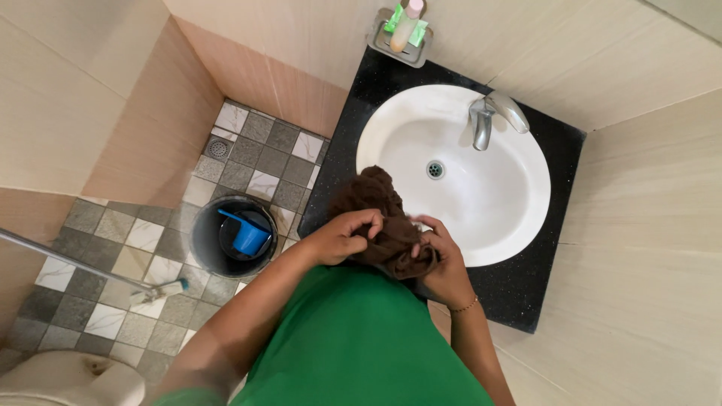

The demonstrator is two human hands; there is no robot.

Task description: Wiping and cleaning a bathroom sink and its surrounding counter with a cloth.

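A brown cloth (374,201) is bunched up over the front left rim of a white oval sink (481,203). My left hand (342,237) grips the cloth from the left, fingers curled into its folds. My right hand (440,259), with a thin bracelet on the wrist, clutches the lower right part of the same cloth. Both hands are close together, just in front of my green shirt. The sink sits in a black speckled counter (545,278), with a chrome tap (489,116) at its back.
A metal soap rack (398,37) with a bottle and green packets hangs on the wall behind the counter. A dark bucket (203,244) with a blue scoop (248,237) stands on the tiled floor at left. A floor drain (218,148), a long metal handle (68,259) and a toilet (68,380) lie further left.
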